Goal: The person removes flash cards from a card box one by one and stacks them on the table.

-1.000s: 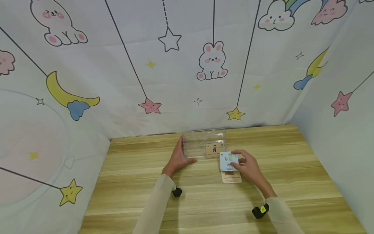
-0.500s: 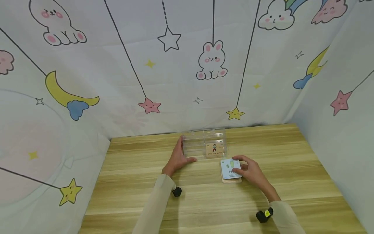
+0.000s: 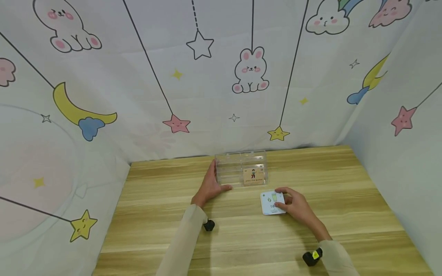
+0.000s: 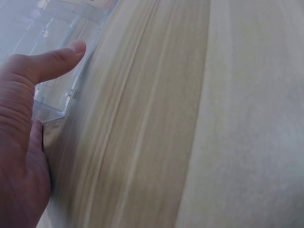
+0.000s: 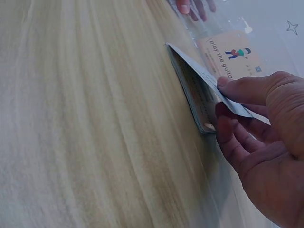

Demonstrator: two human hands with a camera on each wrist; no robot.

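A clear plastic box with compartments stands at the back of the table. My left hand holds its left side, with the thumb across the near edge in the left wrist view. A tan "play the guitar" card sits in the box's right compartment. In front of the box, my right hand pinches a light-blue "tea" card by its right side. The right wrist view shows this card tilted, its right side raised over other cards lying on the table; how many is hidden.
The wood-grain table meets a white cloth printed with rabbits and stars just behind the box. Pale cloth walls also rise at left and right. A small black camera is worn on my right wrist.
My right hand has brought the "tea" card toward me, lowering it over the tan card on the table, which it now covers in the head view. My left hand and the box stay put.
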